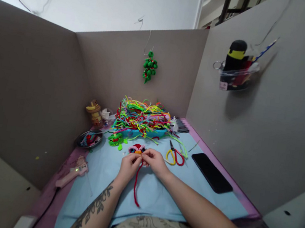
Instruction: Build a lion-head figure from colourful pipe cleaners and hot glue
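Both my hands meet over the light blue mat [157, 192]. My left hand [129, 166] and my right hand [154, 161] are each pinched on the top end of a red pipe cleaner [135, 186], which hangs down toward me across the mat. Just beyond my fingers lies a small red, orange and white pipe-cleaner figure [137, 149]. A green pipe-cleaner figure [116, 139] lies to its left.
A blue tray heaped with colourful pipe cleaners [140, 118] sits at the back. Yellow-and-red scissors [175, 157] and a black phone [212, 172] lie to the right; a pink glue gun [72, 172] and a small dish [89, 138] lie left. Grey partition walls enclose the desk.
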`<action>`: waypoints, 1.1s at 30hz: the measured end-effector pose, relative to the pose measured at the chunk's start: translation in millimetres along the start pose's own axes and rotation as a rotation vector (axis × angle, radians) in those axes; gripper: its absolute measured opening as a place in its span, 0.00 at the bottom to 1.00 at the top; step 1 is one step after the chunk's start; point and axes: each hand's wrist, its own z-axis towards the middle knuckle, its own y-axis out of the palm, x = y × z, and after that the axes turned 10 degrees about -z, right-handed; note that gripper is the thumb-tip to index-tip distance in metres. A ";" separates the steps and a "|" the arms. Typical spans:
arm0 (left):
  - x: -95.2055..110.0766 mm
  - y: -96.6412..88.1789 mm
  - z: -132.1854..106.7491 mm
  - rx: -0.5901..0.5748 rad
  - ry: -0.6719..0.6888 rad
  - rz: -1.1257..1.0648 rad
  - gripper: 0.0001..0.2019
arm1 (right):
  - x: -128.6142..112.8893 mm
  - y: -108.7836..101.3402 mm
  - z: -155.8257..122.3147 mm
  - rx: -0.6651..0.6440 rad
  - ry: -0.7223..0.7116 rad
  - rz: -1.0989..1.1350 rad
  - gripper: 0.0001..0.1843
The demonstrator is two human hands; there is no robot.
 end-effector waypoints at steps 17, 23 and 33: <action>-4.6 9.4 0.1 0.045 -0.143 -0.219 0.13 | 13.5 8.9 9.1 0.168 0.065 0.274 0.20; 6.8 0.0 2.0 0.137 -0.245 -0.241 0.09 | 12.1 9.1 5.8 0.139 -0.010 0.070 0.20; -7.6 -0.5 6.0 0.071 -0.394 -0.437 0.17 | 10.1 -0.1 4.6 0.062 -0.129 -0.083 0.17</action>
